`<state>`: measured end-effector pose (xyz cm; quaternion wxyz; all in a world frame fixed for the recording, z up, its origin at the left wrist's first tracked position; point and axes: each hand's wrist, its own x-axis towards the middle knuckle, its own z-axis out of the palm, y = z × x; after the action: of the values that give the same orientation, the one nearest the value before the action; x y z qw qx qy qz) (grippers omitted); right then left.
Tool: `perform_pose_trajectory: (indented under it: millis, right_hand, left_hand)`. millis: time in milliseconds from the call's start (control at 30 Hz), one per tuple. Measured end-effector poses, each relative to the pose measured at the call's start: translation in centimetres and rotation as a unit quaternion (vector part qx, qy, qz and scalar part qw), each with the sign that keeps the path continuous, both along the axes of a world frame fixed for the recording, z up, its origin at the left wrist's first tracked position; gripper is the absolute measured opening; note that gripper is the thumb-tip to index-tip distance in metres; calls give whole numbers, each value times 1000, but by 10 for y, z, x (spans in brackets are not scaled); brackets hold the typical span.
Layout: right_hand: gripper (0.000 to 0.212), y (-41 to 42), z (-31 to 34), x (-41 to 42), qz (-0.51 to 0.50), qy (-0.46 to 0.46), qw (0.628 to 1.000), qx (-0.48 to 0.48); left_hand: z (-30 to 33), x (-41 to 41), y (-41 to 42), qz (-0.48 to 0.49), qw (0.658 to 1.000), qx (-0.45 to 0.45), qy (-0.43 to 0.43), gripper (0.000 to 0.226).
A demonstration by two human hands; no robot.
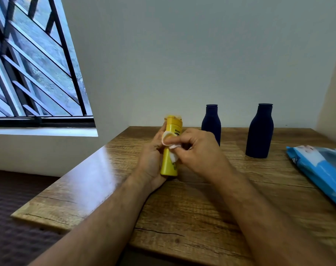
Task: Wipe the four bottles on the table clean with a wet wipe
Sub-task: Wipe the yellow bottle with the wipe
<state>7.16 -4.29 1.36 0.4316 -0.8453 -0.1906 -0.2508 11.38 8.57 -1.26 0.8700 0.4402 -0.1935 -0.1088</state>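
While the left hand [153, 162] grips the yellow bottle [171, 148] from its left side, fingers curled round behind the body and the base lifted just clear of the wooden table [182, 217], the right hand [198, 150] pinches a crumpled white wet wipe [170, 144] against the front of that bottle, thumb and fingertips bunched tight on the cloth. The wipe sits about midway up the label face, so the step in hand looks like the rubbing of this one bottle, with its upper part and cap above the right hand's fingers and its lower body below them not yet under the cloth

Beyond the right hand, two dark blue bottles stand upright and apart from each other: the nearer blue bottle [211, 124] just behind the knuckles, the far blue bottle [259, 131] well off to that hand's right. Only three bottles show; the fourth is out of view. A blue pack of wet wipes [320, 166] lies flat further right still, near the table's edge

My reading is that the task is in its early or middle part. The next move calls for the left hand to turn the bottle so the hidden back comes round to the wipe, keeping a firm hold since a damp plastic body may slip, then to stand it down beside the others
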Motion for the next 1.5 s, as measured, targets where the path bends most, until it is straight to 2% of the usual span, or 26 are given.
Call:
perform_pose_trajectory:
  millis: [67,167,233,267,333,433,600,700,767,900,1000,1067,1133,1233,1333,1433,1500]
  right_hand:
    - [21,2,1,-2,38,60,997,-45]
    - [21,1,0,-4,65,110,988,-87]
    - [19,1,0,-5,57,94,990,-88]
    - [18,2,0,-5,45,69,994,-71]
    - [17,2,1,-5,9,-4,1000,-3]
    - [19,2,4,-6,-21,-65,995,78]
    - [19,1,3,-9,33,-25,999,11]
    - [21,-1,2,-11,75,41,996,-21]
    - [20,-2,2,-11,81,49,995,-32]
    - [15,1,0,-7,0,-53,998,19]
    - [14,0,3,-4,-63,-131,986,84]
    - [14,-3,5,-3,-69,-146,982,100]
    - [14,-5,5,-5,-35,-116,990,77]
    - [18,-3,5,-11,53,-4,998,20]
    - [17,-2,7,-14,76,77,993,-37]
    - [13,-2,7,-13,59,78,995,6]
    - [12,-1,5,-11,33,35,996,71]
  left_hand:
    - [1,3,2,1,999,-33,3,40]
    - [1,2,5,31,999,-18,30,50]
    - [2,-1,7,25,998,14,50,54]
    - [3,-3,6,10,998,23,53,49]
    - [4,-5,5,-2,999,33,38,29]
    - [3,-4,5,15,998,52,22,27]
    - [5,-5,6,11,999,31,30,30]
    - [5,-2,7,55,997,29,33,42]
    - [4,-1,7,78,996,31,20,47]
    - [5,-4,4,80,994,73,-27,43]
    - [6,-9,1,77,992,92,-32,32]
    - [6,-9,1,74,993,93,-23,31]
    - [5,-8,1,68,995,68,-18,29]
    - [7,-5,3,79,997,4,-1,33]
    - [8,-3,7,93,996,-12,2,40]
    - [6,-3,6,78,997,-2,-1,41]
    - [6,-6,4,61,998,27,-15,38]
